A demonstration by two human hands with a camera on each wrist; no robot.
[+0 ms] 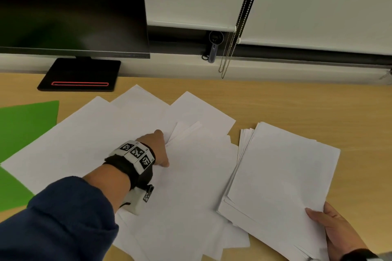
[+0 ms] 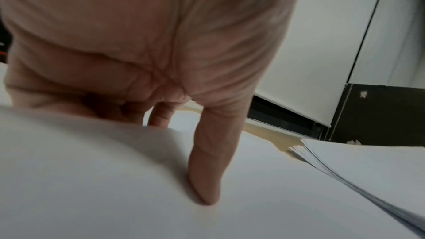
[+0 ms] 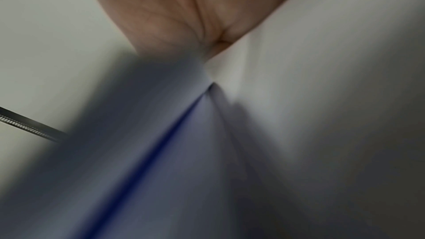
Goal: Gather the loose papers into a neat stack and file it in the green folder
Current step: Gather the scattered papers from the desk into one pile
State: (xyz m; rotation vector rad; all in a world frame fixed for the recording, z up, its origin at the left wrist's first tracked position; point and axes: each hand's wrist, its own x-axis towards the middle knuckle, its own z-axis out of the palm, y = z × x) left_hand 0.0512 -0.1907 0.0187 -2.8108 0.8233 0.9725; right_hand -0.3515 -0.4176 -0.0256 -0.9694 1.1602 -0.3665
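Note:
White loose papers (image 1: pixel 118 133) lie fanned across the wooden desk (image 1: pixel 297 101), and some cover part of the green folder (image 1: pixel 27 125) at the left. My left hand (image 1: pixel 164 150) grips the edge of several sheets at the middle. Its fingers are tucked under them and its thumb (image 2: pixel 211 170) presses on top. A rough paper stack (image 1: pixel 282 176) sits to the right, also in the left wrist view (image 2: pixel 368 161). My right hand (image 1: pixel 326 222) holds its near corner, thumb on top. The right wrist view shows only my palm (image 3: pixel 174 10) against blurred paper.
A black monitor (image 1: pixel 72 6) on a flat base (image 1: pixel 80 74) stands at the back left. Bead chains (image 1: pixel 231 48) of the window blinds hang at the back by a dark handle (image 1: pixel 214 48). Bare desk shows behind and right of the papers.

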